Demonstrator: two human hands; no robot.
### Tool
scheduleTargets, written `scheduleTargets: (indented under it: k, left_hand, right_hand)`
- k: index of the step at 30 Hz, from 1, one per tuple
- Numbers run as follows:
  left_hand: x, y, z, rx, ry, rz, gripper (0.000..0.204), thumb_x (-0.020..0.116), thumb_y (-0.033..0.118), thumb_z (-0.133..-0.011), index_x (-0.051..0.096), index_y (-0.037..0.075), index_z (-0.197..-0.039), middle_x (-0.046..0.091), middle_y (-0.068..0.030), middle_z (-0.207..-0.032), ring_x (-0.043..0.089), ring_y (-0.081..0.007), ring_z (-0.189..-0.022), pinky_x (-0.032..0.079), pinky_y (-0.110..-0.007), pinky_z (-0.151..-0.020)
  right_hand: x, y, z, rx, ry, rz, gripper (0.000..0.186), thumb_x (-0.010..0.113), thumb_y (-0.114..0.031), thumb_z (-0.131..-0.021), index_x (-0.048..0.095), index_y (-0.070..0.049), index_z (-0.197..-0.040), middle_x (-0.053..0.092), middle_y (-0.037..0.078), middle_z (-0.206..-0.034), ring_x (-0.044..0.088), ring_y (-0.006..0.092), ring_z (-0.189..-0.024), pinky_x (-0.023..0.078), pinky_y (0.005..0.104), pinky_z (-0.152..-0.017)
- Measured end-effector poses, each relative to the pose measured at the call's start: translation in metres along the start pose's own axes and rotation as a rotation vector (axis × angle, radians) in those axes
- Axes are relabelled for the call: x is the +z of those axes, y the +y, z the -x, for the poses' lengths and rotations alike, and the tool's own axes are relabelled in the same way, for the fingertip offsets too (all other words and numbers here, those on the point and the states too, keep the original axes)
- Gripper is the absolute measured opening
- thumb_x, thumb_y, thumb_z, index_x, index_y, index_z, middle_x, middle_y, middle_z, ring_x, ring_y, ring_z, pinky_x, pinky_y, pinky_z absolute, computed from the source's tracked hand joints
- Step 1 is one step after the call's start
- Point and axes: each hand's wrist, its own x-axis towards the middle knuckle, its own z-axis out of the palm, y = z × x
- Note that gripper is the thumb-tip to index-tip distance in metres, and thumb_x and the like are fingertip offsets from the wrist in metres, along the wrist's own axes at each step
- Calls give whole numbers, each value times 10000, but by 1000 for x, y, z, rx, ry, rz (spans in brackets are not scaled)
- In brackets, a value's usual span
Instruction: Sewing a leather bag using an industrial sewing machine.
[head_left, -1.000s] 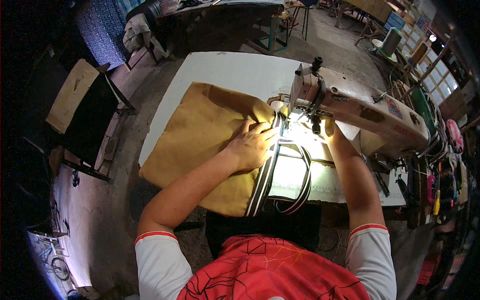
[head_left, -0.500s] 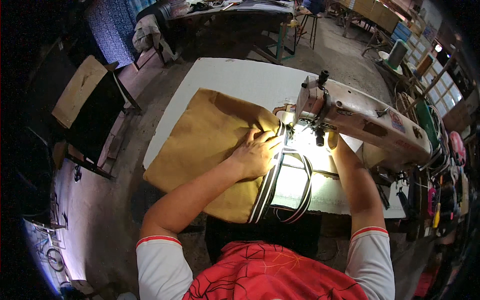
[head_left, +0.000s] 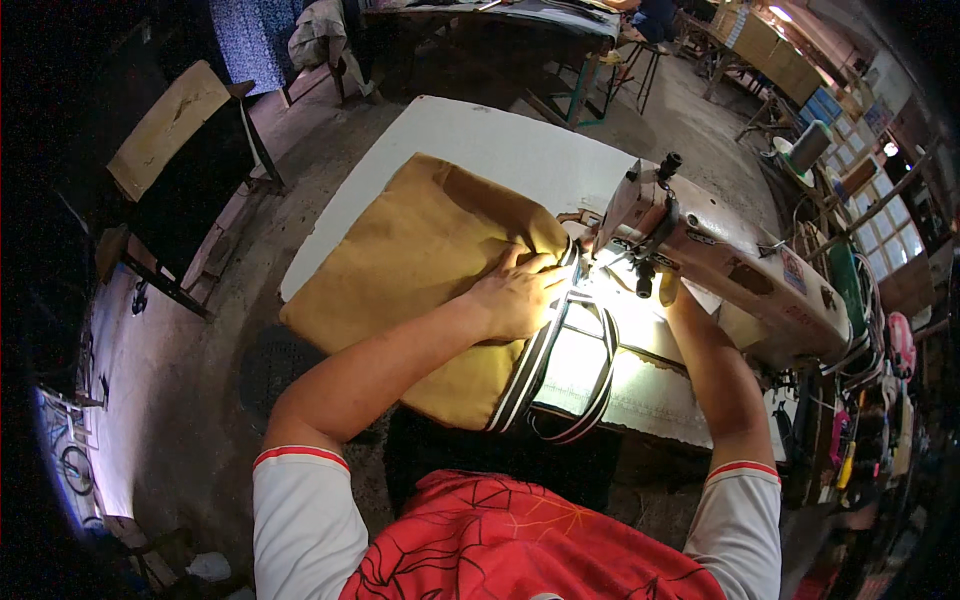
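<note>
A mustard-brown fabric piece [head_left: 400, 260] lies across the sewing table, with black-and-white striped webbing [head_left: 530, 365] along its right edge. A loop of the same webbing hangs over the table's front edge. My left hand [head_left: 518, 298] rests palm down on the fabric beside the webbing, fingers stretched toward the needle area. The sewing machine [head_left: 735, 260] reaches in from the right, its head over the webbing's far end. My right hand [head_left: 668, 288] is beside the machine head, partly behind it; its fingers are hidden by the head and bright lamp glare.
The white tabletop [head_left: 480, 135] extends behind the fabric. A wooden chair [head_left: 175, 130] stands to the left. At the back is another table [head_left: 500, 14] with a stool. Thread spools [head_left: 810, 145] and hanging tools [head_left: 848, 465] are on the right.
The view has shifted and tilted slightly. My left hand stays on the fabric and my right hand stays by the machine head; the webbing has hardly moved against the machine.
</note>
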Motion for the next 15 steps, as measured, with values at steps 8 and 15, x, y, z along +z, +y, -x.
scheduleTargets:
  k: [8, 15]
  left_hand:
    - [3, -5, -16, -38, -30, -9, 452, 518, 264, -921, 532, 77, -1333, 449, -83, -1469, 375, -269, -1363, 229, -602, -1080]
    - [-4, -3, -18, -72, -87, 3, 469, 501, 295, -932, 507, 102, -1360, 412, -83, -1496, 348, -281, -1387, 199, -641, -1101]
  right_hand:
    - [-8, -22, -10, -88, 28, 96, 474, 706, -317, -796, 554, -68, -1170, 630, 108, -1063, 603, 259, -988, 511, 375, -835]
    - [-12, -14, -19, -147, 19, 173, 484, 708, -326, -794, 553, -69, -1173, 629, 111, -1072, 601, 262, -997, 509, 381, -846]
